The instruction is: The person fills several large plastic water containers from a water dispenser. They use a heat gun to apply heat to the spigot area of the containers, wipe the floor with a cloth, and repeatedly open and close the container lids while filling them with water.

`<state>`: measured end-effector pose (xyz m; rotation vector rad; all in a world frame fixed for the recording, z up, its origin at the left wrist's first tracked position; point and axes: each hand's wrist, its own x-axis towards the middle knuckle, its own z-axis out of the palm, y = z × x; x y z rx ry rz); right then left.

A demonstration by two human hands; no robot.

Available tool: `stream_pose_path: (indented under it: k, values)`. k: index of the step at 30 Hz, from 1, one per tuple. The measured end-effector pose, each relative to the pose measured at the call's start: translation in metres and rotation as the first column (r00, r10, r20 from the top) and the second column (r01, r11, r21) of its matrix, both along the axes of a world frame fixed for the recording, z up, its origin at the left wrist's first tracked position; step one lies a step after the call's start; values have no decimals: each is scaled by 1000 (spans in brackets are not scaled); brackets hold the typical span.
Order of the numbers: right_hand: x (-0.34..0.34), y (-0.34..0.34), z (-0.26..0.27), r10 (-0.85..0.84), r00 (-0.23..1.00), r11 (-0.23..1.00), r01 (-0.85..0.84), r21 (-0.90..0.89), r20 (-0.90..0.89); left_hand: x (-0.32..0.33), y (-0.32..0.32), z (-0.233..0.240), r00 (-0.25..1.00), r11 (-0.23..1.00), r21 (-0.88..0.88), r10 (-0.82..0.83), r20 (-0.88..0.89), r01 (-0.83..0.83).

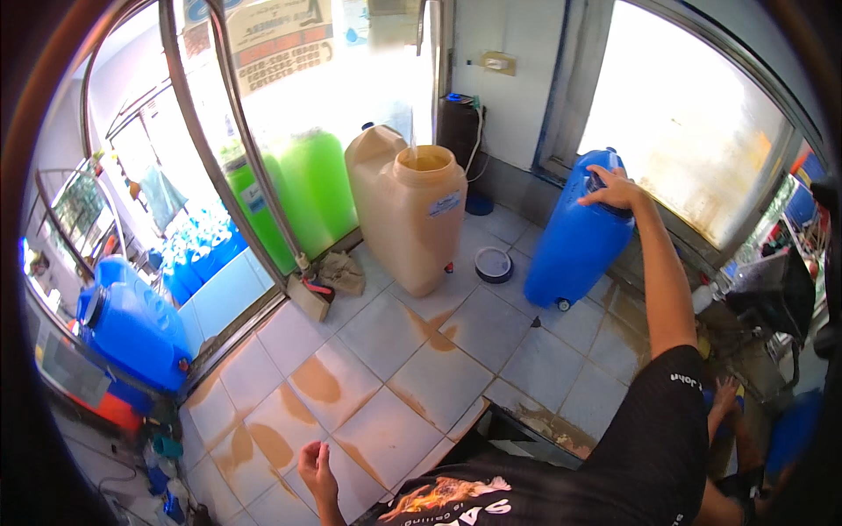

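Observation:
My right hand (615, 191) reaches out and grips the dark screw cap (597, 187) of a tall blue plastic water jug (575, 243). The jug stands on the tiles below the window, with a small spigot low on its front. Low in front of my body, my left hand (317, 463) has its fingers curled, and no object shows in it. A beige plastic water container (414, 217) stands to the left of the blue jug with its wide mouth uncovered. A thin stream of water (413, 128) falls into that mouth. Between the two containers, a round dark-rimmed cap (493, 264) lies upturned on the floor.
A floor squeegee (308, 297) and a grey rag (340, 273) are by the glass door frame. Green containers (309, 191) show through the glass. Another blue jug (135, 329) stands at left. Brown stains mark the tiles (368, 368). Another person's hand (725, 393) appears at lower right.

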<state>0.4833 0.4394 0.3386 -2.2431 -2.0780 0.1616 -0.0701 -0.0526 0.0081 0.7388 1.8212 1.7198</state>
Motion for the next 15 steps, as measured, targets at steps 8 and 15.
stream_pose_path:
  k: [8, 15]
  values:
    - [-48, -115, -8, 261, 965, 939, -252, 236, -7, -18, 22, 32, 990, 992, 92, -72, -118, 83]
    - [-141, -268, 37, 798, 598, 598, -801, 27, 72, -62, -38, 51, 963, 987, 93, 152, -225, -134]
